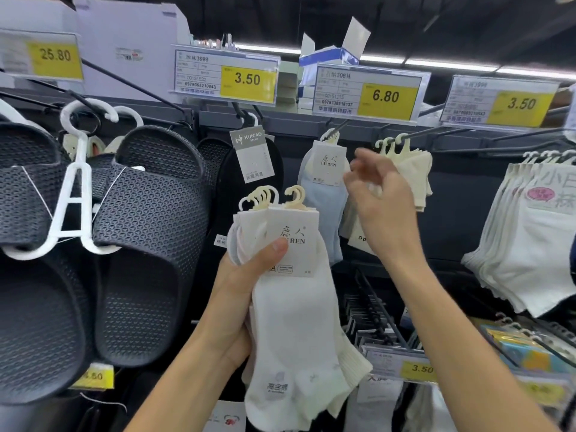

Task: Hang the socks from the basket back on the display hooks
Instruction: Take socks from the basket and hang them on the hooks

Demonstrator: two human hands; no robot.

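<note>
My left hand (249,275) grips a bundle of white socks (290,322), several pairs with cream plastic hangers fanned at the top, thumb pressed on the front card. My right hand (380,201) is raised in front of the display with fingers loosely spread, holding nothing. Just left of it a light blue sock pair (324,194) hangs from the display hook (339,124) under the 6.80 price tag (367,93). Behind my right hand, cream socks (417,173) hang on another hook (436,132). No basket is in view.
Dark slippers (131,232) on white hangers fill the left. A black sock pack (249,169) hangs under a 3.50 tag. White socks (530,244) hang at the right. Lower hooks (380,313) with more packs stick out below my right arm.
</note>
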